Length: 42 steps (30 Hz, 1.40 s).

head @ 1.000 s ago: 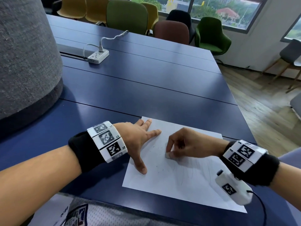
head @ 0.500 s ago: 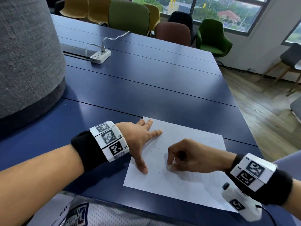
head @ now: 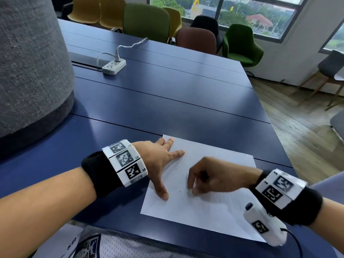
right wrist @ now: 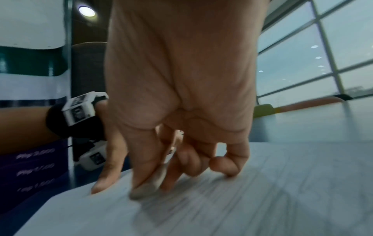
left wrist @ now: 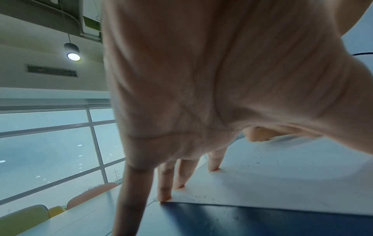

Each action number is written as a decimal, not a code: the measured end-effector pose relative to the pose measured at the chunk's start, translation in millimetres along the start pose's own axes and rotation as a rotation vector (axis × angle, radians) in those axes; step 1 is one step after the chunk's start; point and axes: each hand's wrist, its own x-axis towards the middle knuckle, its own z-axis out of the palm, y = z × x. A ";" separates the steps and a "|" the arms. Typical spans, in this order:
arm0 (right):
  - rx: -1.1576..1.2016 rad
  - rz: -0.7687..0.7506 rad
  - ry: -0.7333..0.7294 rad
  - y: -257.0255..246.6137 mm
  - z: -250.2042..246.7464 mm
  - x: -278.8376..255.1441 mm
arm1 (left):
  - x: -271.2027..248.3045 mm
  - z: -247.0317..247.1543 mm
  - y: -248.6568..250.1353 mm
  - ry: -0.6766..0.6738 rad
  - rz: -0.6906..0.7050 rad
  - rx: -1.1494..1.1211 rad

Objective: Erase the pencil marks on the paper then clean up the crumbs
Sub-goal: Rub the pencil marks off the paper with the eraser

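Note:
A white sheet of paper (head: 208, 209) lies on the dark blue table (head: 167, 101) near its front edge. Faint pencil lines (head: 234, 198) cross its right part, and tiny dark crumbs (head: 179, 191) dot the left part. My left hand (head: 160, 164) presses flat on the paper's left side with fingers spread straight; its fingertips (left wrist: 164, 198) touch the sheet's far corner. My right hand (head: 204, 177) pinches a small greyish eraser (head: 190, 192) and holds its tip on the paper. The right wrist view shows the eraser (right wrist: 149, 186) between thumb and fingers, blurred.
A white power strip (head: 114, 67) with a cable lies far back on the table. A large grey fabric-covered column (head: 31, 67) stands at the left. Coloured chairs (head: 147, 21) line the far edge. The table's right edge drops to a wooden floor (head: 297, 127).
My right hand with the eraser has moved down the paper toward me and slightly left. The left hand stays pressed in the same place.

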 end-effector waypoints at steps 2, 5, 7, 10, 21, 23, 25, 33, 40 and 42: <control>-0.017 0.034 0.148 7.6 -11.2 11.8 | -0.9 -0.7 0.9 0.005 -0.002 0.001; -0.013 0.125 0.359 23.7 -27.8 28.9 | -2.0 -1.0 0.9 0.018 0.006 0.001; 0.049 0.165 0.464 30.7 -30.5 34.9 | -2.1 -0.7 0.1 0.022 0.013 0.000; 0.088 0.107 0.381 28.8 -23.1 27.8 | -0.9 -0.2 -0.1 0.020 0.014 -0.001; 0.088 0.155 0.346 34.5 -29.7 26.5 | -3.2 -0.8 1.1 0.029 0.014 -0.012; 0.067 0.180 0.358 33.5 -32.1 26.9 | -3.6 -0.9 1.4 0.027 0.016 -0.010; 0.052 0.202 0.491 34.9 -32.8 31.0 | -3.2 -0.5 0.2 0.025 0.015 -0.015; -0.055 0.114 0.307 27.7 -4.7 -15.7 | -1.5 0.0 0.5 0.022 0.019 -0.009; -0.183 0.147 0.378 56.4 17.6 -59.8 | -2.1 0.5 -1.5 0.030 0.027 0.001; -0.148 0.119 0.388 60.4 22.6 -63.9 | -3.7 2.1 -3.0 0.044 0.039 0.003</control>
